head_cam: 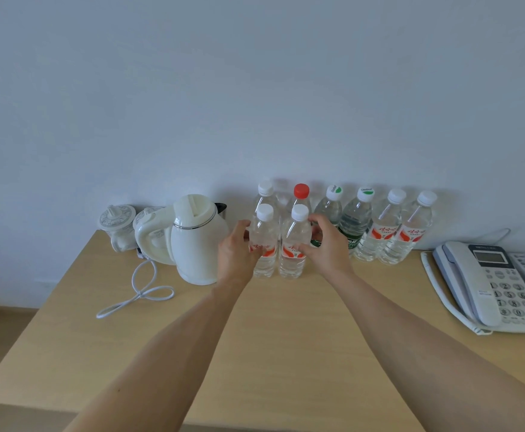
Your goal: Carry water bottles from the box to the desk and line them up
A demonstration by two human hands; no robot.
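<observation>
Two clear water bottles with white caps and red labels stand side by side on the wooden desk (273,338). My left hand (236,252) grips the left bottle (265,235) and my right hand (325,244) grips the right bottle (295,241). Behind them a row of several bottles lines the wall: a white-capped one (265,190), a red-capped one (301,193), two with green labels (356,216) and two more red-labelled ones (411,229). The box is out of view.
A white electric kettle (197,238) stands just left of my left hand, its cord (139,291) looped on the desk. Ceramic lidded cups (118,221) sit behind it. A desk phone (488,285) lies at the right edge. The wall is right behind the bottles.
</observation>
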